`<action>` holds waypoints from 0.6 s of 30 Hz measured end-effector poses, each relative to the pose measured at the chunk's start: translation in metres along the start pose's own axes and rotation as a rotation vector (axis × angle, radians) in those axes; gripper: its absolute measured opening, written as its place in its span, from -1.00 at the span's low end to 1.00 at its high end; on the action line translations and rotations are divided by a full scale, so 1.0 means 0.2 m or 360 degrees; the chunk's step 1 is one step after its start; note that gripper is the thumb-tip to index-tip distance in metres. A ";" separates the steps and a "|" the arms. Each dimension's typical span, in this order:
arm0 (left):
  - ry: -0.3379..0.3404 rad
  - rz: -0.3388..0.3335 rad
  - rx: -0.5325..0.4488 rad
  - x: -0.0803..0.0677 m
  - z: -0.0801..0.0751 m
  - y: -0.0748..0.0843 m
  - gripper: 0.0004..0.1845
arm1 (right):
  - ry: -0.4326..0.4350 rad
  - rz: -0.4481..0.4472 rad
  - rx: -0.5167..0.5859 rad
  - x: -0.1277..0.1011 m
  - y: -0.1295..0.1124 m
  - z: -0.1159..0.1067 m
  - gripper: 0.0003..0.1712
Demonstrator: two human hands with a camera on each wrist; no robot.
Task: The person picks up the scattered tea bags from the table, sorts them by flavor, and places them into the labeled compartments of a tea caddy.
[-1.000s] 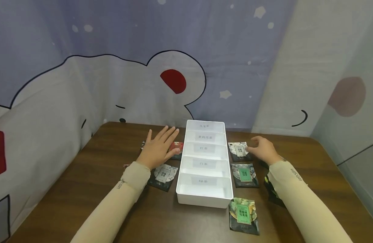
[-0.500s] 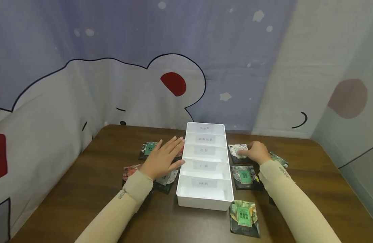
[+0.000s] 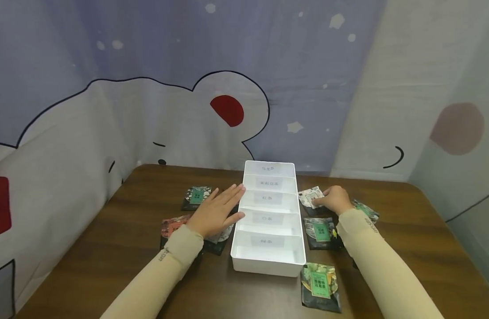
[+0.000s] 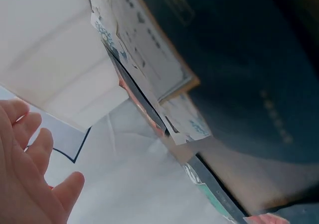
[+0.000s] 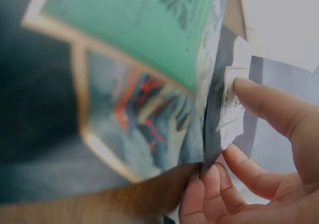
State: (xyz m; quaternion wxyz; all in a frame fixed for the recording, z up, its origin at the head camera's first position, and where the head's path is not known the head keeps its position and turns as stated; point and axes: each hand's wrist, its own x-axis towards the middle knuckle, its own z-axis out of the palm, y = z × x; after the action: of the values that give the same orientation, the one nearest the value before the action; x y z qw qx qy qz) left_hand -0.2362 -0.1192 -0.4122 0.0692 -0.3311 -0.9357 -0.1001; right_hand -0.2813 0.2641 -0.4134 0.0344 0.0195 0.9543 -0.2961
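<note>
A long white divided box (image 3: pixel 268 268) stands mid-table, a labelled strip in each compartment. On its right, my right hand (image 3: pixel 337 199) pinches a white-and-black tea packet (image 3: pixel 308 196) by its right edge. The right wrist view shows the thumb on the face of that tea packet (image 5: pixel 230 97) and the other fingers at its edge and behind. My left hand (image 3: pixel 216 212) is spread with straight fingers at the box's left wall, above a tea packet with a white label (image 3: pixel 218 241). The left wrist view shows nothing in the left hand (image 4: pixel 37 169).
Right of the box lie a green-labelled tea packet (image 3: pixel 320 231), a yellow-green one (image 3: pixel 320 288) nearer the front, and another (image 3: pixel 366 210) partly behind the right wrist. On the left are a green-labelled packet (image 3: pixel 196 197) and a red one (image 3: pixel 174 225). A printed curtain (image 3: pixel 168 119) hangs behind.
My right hand has come down and left onto the white tea packet, which is now slightly turned in its grip. My left hand has shifted a little right and nearer, fingers still straight.
</note>
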 end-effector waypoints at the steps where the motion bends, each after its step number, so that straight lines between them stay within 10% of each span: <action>1: 0.0000 0.0007 -0.0002 0.00 0.00 0.00 -0.20 | 0.0000 0.0014 0.0024 0.00 0.00 -0.01 -0.36; 18: -0.0074 0.0048 0.0036 0.02 -0.01 0.00 -0.21 | 0.0051 0.0217 0.0802 0.00 0.06 -0.03 -0.54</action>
State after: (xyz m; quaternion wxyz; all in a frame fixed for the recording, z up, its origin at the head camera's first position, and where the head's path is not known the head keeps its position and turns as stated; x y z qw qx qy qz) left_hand -0.2394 -0.1176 -0.4105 0.0526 -0.3466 -0.9330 -0.0808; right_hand -0.2804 0.2769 -0.4158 0.0332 0.0964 0.8474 -0.5210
